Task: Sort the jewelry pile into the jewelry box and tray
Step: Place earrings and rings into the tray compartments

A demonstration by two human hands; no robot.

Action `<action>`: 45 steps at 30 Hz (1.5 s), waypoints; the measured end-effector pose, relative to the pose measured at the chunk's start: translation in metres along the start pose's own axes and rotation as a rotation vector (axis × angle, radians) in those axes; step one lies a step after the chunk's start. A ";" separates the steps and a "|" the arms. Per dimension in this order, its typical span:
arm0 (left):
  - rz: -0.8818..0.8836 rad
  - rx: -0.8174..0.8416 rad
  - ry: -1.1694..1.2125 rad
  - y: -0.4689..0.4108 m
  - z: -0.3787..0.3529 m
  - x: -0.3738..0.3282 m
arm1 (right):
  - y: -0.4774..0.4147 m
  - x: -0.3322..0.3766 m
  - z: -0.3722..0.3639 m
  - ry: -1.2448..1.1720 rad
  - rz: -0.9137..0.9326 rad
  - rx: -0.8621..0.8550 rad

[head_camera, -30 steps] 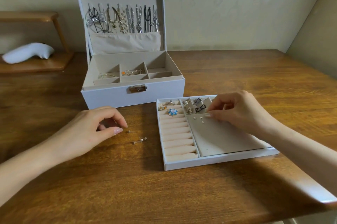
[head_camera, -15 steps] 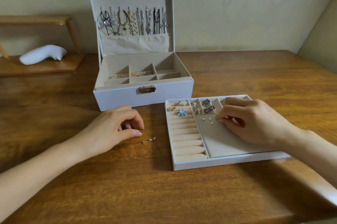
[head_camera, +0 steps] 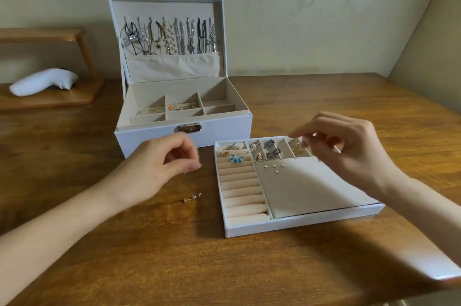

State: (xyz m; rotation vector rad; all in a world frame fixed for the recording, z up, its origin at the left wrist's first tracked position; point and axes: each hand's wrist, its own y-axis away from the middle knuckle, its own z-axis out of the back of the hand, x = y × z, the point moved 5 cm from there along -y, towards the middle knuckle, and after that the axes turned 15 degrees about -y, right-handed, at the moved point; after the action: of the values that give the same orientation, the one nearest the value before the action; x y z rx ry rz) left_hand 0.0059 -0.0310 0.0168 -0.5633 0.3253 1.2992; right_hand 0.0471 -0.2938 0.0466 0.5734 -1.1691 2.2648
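My left hand hovers above the table in front of the white jewelry box. Its thumb and fingertips pinch together, and motion blur hides the small stud between them. A pair of small earrings lies on the wood just below that hand. My right hand hangs over the back right compartments of the white tray, fingers loosely curled and holding nothing I can see. Several tiny studs sit on the tray's grey pad. A blue flower ring rests in the ring rolls.
The box lid stands open with necklaces and hair pieces hanging inside it. A wooden shelf with a white object is at the far left. The table's front right edge is close by. A wall runs behind the table.
A small stud that lay by my left fingertips is gone from the table, and that hand has lifted up and to the right. My right hand rose from the grey pad to the back compartments.
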 end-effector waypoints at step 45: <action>-0.169 -0.178 0.187 -0.034 -0.032 -0.067 | -0.003 0.014 -0.040 -0.666 -0.416 -0.100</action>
State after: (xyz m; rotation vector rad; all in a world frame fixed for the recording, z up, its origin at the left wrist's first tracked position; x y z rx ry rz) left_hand 0.0243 -0.1086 0.0324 -0.8481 0.3105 1.1202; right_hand 0.0326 -0.2552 0.0348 1.4518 -1.2892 1.6865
